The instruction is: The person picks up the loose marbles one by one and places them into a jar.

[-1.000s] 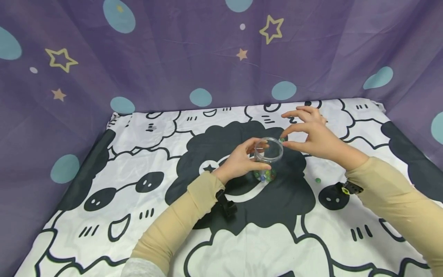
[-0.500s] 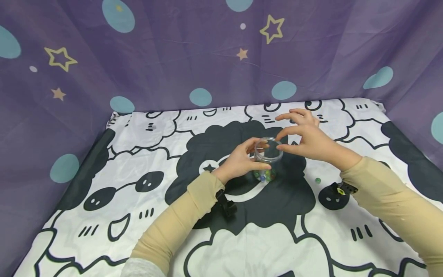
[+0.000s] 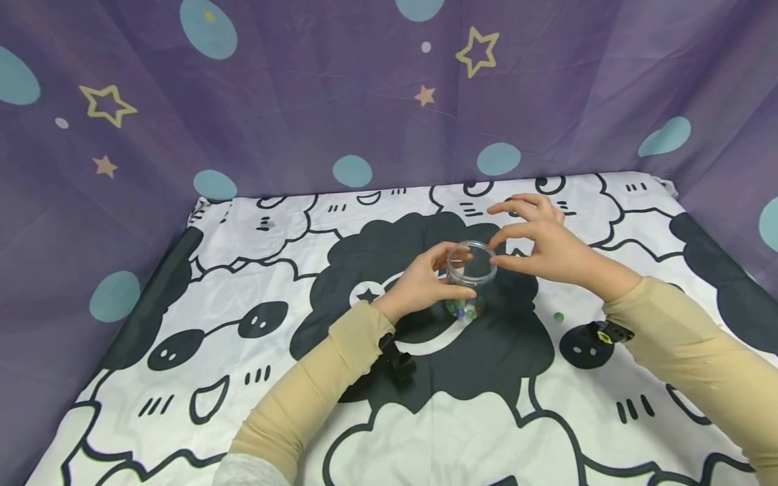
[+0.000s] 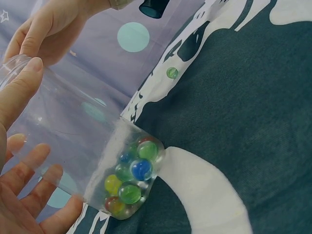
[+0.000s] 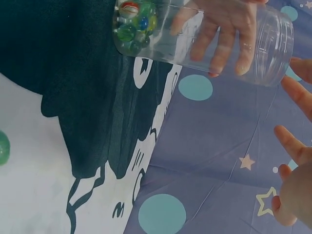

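A clear plastic jar (image 3: 471, 275) stands upright on the patterned cloth, its mouth uncovered. My left hand (image 3: 424, 282) grips its side, thumb in front and fingers behind. At the jar's bottom lie several glass marbles (image 4: 131, 178), green, blue, yellow and reddish. My right hand (image 3: 541, 243) hovers at the right of the jar's rim, its thumb and index finger apart with nothing visible between them. In the right wrist view, the fingertips (image 5: 292, 83) are close to the rim; whether they touch it I cannot tell. One loose green marble (image 3: 558, 316) lies on the cloth to the right.
The white cloth (image 3: 462, 432) with black cartoon drawings covers the table. A purple curtain (image 3: 365, 88) with stars and dots hangs behind it and along both sides. Each wrist wears a black strap, the left strap (image 3: 396, 358) low beside the jar.
A second ago my right hand pinched a green marble beside the rim. It moved left to the jar's mouth, then slightly back right, and the marble has left its fingers. The left hand stayed.
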Demonstrator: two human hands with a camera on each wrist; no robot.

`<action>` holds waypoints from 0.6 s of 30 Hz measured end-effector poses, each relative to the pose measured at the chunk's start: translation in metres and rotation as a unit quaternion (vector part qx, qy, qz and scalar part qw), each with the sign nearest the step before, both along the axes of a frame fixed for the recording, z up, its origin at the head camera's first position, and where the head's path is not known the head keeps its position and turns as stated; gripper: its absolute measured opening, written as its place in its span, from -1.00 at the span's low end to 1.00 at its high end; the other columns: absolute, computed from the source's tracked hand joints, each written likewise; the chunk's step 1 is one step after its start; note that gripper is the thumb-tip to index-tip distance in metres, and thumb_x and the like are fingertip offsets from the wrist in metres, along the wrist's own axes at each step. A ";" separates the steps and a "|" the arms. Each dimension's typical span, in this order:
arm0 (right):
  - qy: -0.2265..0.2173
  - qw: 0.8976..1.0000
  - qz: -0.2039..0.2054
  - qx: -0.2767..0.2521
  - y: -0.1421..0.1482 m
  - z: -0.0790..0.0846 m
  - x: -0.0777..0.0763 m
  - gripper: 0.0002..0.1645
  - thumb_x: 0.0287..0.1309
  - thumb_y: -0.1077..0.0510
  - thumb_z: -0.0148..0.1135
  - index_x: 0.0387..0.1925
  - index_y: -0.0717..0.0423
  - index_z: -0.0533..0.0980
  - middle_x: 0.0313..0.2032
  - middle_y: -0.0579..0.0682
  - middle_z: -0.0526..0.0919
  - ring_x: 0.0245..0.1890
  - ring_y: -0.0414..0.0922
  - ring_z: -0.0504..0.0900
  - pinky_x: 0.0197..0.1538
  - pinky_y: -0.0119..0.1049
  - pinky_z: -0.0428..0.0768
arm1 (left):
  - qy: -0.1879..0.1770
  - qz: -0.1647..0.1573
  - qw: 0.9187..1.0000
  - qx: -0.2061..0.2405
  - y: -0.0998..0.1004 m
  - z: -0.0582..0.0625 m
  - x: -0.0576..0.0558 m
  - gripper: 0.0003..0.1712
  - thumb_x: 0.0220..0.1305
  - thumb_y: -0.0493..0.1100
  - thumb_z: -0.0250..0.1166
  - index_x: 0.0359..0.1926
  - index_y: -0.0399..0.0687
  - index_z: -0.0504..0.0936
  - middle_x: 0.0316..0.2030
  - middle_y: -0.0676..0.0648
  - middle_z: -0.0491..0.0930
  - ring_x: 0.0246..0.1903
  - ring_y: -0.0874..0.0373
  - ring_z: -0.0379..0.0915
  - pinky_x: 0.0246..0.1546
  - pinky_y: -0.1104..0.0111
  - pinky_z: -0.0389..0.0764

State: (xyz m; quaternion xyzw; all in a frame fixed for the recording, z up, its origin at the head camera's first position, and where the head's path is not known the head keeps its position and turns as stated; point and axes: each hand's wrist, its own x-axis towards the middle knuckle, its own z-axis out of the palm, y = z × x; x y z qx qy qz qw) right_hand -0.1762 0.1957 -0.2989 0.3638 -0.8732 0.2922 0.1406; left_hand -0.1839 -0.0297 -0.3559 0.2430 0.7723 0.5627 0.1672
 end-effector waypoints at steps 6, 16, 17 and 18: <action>-0.005 1.000 -0.002 0.000 0.003 0.001 0.002 -0.81 -0.15 0.27 0.49 -0.43 0.01 0.66 0.10 0.18 0.45 0.26 0.33 0.06 0.06 0.47 0.02 | -0.004 0.005 1.000 0.002 0.001 0.001 0.001 -0.29 0.01 -0.25 0.47 0.20 -0.07 0.38 0.20 -0.09 0.45 0.23 -0.05 0.34 0.17 0.29 0.52; -0.017 1.000 -0.011 0.007 0.014 -0.001 0.004 -0.80 -0.13 0.28 0.47 -0.40 -0.01 0.66 0.12 0.17 0.45 0.27 0.32 0.06 0.02 0.39 0.10 | 0.001 0.002 1.000 0.002 0.000 0.004 0.003 -0.28 0.02 -0.28 0.46 0.21 -0.16 0.37 0.21 -0.16 0.43 0.23 -0.06 0.34 0.19 0.29 0.50; -0.018 1.000 -0.010 0.007 0.015 -0.001 0.005 -0.80 -0.13 0.28 0.47 -0.39 -0.01 0.66 0.13 0.17 0.45 0.27 0.32 0.06 0.01 0.37 0.10 | 0.003 0.002 1.000 0.004 0.000 0.000 0.001 -0.28 0.02 -0.27 0.46 0.21 -0.15 0.37 0.21 -0.16 0.43 0.23 -0.06 0.34 0.18 0.28 0.51; -0.021 1.000 -0.010 0.007 0.017 -0.002 0.005 -0.79 -0.13 0.27 0.47 -0.39 -0.01 0.66 0.13 0.17 0.44 0.27 0.33 0.06 -0.01 0.37 0.11 | 0.003 0.002 1.000 0.004 0.000 0.000 0.001 -0.29 0.02 -0.27 0.46 0.21 -0.15 0.37 0.21 -0.16 0.43 0.23 -0.06 0.34 0.18 0.28 0.51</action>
